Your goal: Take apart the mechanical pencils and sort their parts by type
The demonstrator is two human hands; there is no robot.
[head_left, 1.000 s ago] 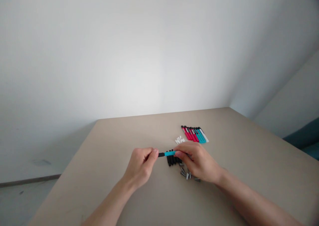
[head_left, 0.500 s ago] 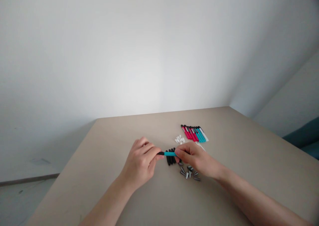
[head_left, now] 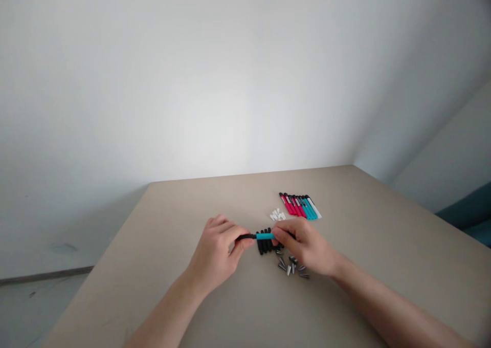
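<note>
A slim pen (head_left: 264, 236) with a black section and a turquoise barrel lies level between my two hands, above the table. My left hand (head_left: 219, 251) pinches its black section between thumb and fingers. On the turquoise end, the fingers of my right hand (head_left: 307, 245) are closed, hiding that tip. Just behind and below the pen, several black tubes (head_left: 264, 247) lie side by side, partly covered by my right hand. Several small silver cone-shaped tips (head_left: 292, 267) are scattered under my right wrist.
Small white plastic pieces (head_left: 276, 215) form a loose pile beyond my hands. Farther back lies a row of pens (head_left: 299, 207) with red, turquoise and white barrels. The beige table (head_left: 192, 199) meets a white wall (head_left: 192, 82). Dark teal fabric (head_left: 468, 210) hangs at the right edge.
The pen and my right fingertips have shifted slightly to the right. My left thumb and fingers show a wider gap around the black section, with more of it visible.
</note>
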